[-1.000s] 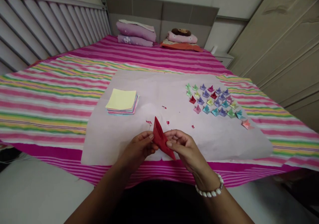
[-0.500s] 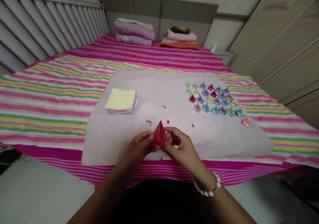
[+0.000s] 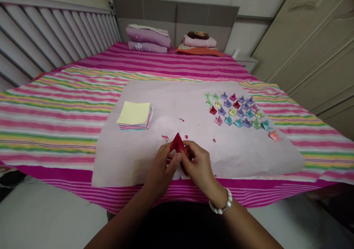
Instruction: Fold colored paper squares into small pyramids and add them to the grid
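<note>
A piece of folded red origami paper (image 3: 178,142) is held between both hands above the near edge of a large white sheet (image 3: 118,160). My left hand (image 3: 163,166) grips its left side, thumb reaching across toward the right thumb. On the right side, my right hand (image 3: 199,164) pinches the paper, its fingers partly hidden behind it. The point of the fold faces away from me, and its lower part is covered by the thumbs. Small red paper scraps (image 3: 165,137) lie on the sheet just beyond my hands.
A stack of square coloured paper (image 3: 134,113), yellow on top, sits at the left. Several small folded paper pieces (image 3: 233,111) in many colours stand in rows at the right. Folded bedding (image 3: 149,38) is piled by the headboard, and a slatted rail (image 3: 55,35) runs along the left.
The red paper's near side has been spread apart, showing a hollow between its flaps. My left thumb has moved right and down, closer to my right thumb.
</note>
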### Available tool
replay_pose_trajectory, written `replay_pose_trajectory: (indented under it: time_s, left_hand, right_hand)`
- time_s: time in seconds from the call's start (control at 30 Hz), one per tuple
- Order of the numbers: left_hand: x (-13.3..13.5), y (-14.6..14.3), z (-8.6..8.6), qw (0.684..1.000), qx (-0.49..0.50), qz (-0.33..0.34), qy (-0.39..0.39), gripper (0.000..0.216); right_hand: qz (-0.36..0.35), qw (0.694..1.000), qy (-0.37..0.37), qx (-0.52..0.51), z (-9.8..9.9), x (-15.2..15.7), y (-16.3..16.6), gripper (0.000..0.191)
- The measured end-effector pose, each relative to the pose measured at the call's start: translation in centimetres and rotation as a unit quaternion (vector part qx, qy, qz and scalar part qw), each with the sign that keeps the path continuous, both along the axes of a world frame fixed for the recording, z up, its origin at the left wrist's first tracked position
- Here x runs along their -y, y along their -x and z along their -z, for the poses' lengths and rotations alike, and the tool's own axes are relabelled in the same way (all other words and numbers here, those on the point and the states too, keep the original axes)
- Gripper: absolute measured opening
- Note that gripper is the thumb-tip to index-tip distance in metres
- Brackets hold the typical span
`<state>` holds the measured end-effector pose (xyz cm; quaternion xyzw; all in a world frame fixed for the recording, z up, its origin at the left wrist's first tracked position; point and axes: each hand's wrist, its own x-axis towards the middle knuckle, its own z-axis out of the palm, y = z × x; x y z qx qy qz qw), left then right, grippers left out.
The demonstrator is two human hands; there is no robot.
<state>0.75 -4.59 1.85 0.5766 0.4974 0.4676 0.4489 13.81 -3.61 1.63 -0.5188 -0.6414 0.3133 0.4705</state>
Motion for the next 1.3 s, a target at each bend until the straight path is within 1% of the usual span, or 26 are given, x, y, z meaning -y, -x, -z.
replay_pose_trajectory:
  time_s: [0.1, 0.2, 0.37, 0.5, 0.7, 0.87, 0.97, 1.1, 1.17, 1.3]
  left_hand:
    - [-0.1, 0.0, 0.1, 0.999, -0.037, -0.005, 0.023, 0.041]
    - [-0.4, 0.1, 0.4, 0.998, -0.056, -0.005, 0.040, 0.037]
    - [-0.9, 0.3, 0.8, 0.994, -0.108, 0.005, 0.001, 0.038]
    - [-1.2, 0.6, 1.1, 0.989, -0.150, -0.017, 0.000, 0.032]
    - [-1.6, 0.9, 1.6, 0.990, -0.140, -0.013, 0.012, 0.031]
    - [-1.7, 1.0, 1.6, 0.991, -0.129, -0.031, 0.012, 0.031]
    - [-1.7, 1.0, 1.7, 0.987, -0.158, -0.030, -0.020, 0.032]
    - [-1.7, 1.0, 2.2, 0.971, -0.220, -0.044, -0.085, 0.035]
    - [-1.6, 1.2, 2.4, 0.970, -0.215, -0.041, -0.104, 0.037]
    - [-1.8, 1.4, 2.4, 0.978, -0.168, -0.003, -0.123, 0.038]
  right_hand:
    - [-0.002, 1.000, -0.009, 0.018, 0.4, 0.0, 0.1, 0.022]
    - [0.002, 1.000, -0.010, 0.020, 0.9, -0.1, 0.2, 0.020]
    - [-0.013, 1.000, 0.016, -0.022, 1.3, -0.5, 0.3, 0.021]
    - [0.003, 0.998, 0.043, -0.055, 1.6, -0.7, 0.1, 0.023]
    - [-0.003, 0.985, 0.101, -0.141, 2.5, -1.2, -0.2, 0.024]
    - [0.016, 0.975, 0.140, -0.175, 3.0, -1.4, -0.4, 0.027]
    - [0.017, 0.972, 0.152, -0.178, 3.1, -1.5, -0.3, 0.028]
    - [0.020, 0.971, 0.157, -0.177, 3.1, -1.6, -0.2, 0.024]
    - [0.028, 0.969, 0.159, -0.188, 2.9, -1.6, -0.2, 0.026]
    - [0.016, 0.955, 0.185, -0.229, 2.2, -1.5, -0.5, 0.025]
